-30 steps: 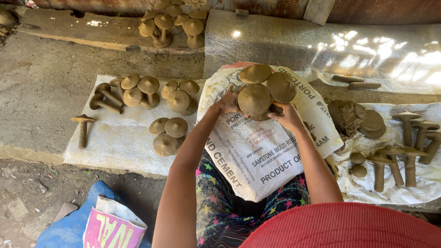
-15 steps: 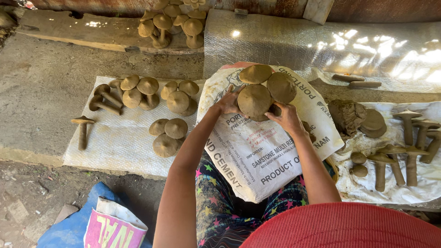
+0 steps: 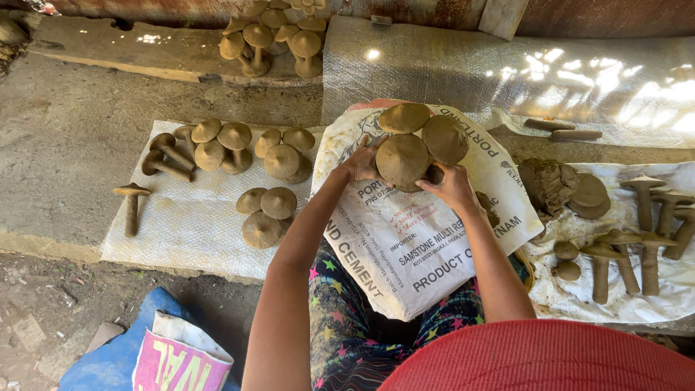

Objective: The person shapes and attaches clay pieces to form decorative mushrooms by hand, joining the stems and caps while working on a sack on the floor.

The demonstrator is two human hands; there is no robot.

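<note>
A cluster of three brown clay mushrooms stands on a white printed sack that lies over my lap. My left hand cups the left side of the front cap. My right hand holds the cluster at its lower right, fingers under the cap. The stems are hidden beneath the caps and my fingers.
Several finished clay mushroom clusters lie on a white woven mat to the left. More stand on a board at the back. Single mushrooms and a clay lump rest on white cloth at right. A blue bag lies lower left.
</note>
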